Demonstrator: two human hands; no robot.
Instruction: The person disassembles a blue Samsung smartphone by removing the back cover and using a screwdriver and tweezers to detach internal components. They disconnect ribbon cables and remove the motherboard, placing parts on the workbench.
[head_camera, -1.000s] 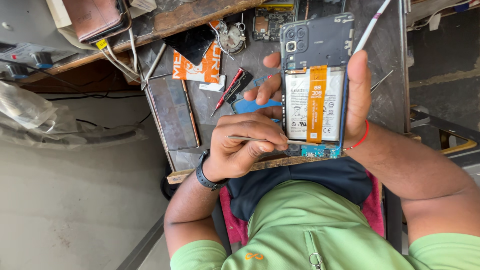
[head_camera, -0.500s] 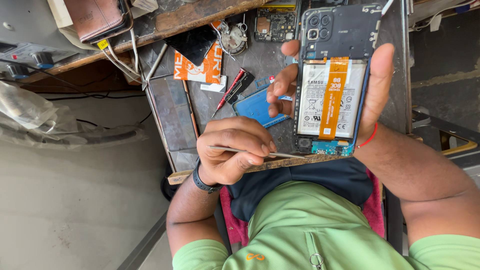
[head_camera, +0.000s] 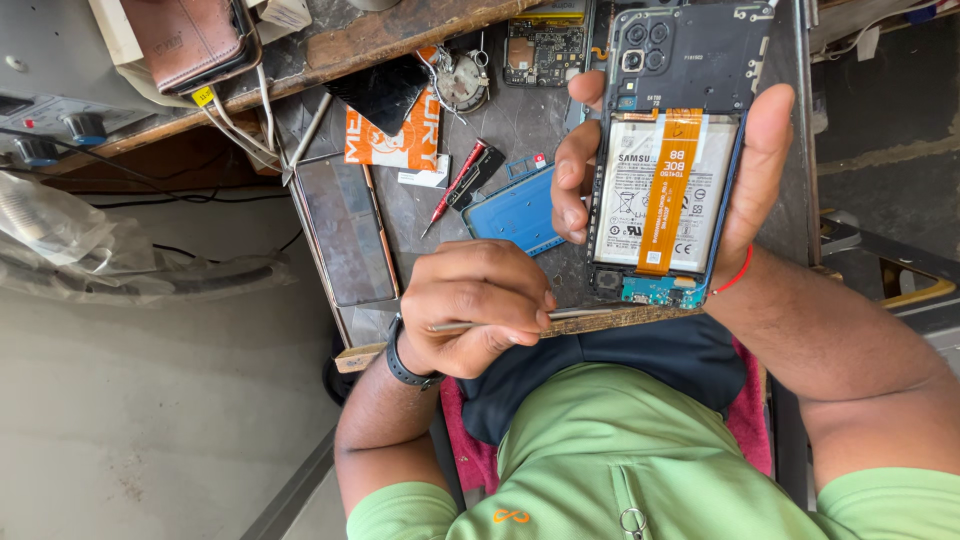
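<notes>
My right hand (head_camera: 755, 185) holds up an opened smartphone (head_camera: 670, 150), back cover off. Its white battery, an orange flex ribbon down the middle and the dark camera block at the top are exposed. The fingers wrap the phone's left edge and the thumb presses the right edge. A red thread circles that wrist. My left hand (head_camera: 470, 305), with a dark watch on the wrist, is closed around a thin metal tool (head_camera: 585, 314). The tool lies level along the wooden table edge (head_camera: 610, 322), its tip just below the phone's bottom left corner.
On the dark worktop lie a blue phone cover (head_camera: 515, 210), a red-handled screwdriver (head_camera: 455, 185), a flat phone screen (head_camera: 345, 230), an orange-and-black packet (head_camera: 395, 140) and a circuit board (head_camera: 545, 50). A brown wallet (head_camera: 190, 40) sits far left, and a plastic bag (head_camera: 60, 240) lies on the floor.
The phone has shifted a little to the right in my right hand. My left hand with the thin tool has drawn back from the phone's lower edge toward my body.
</notes>
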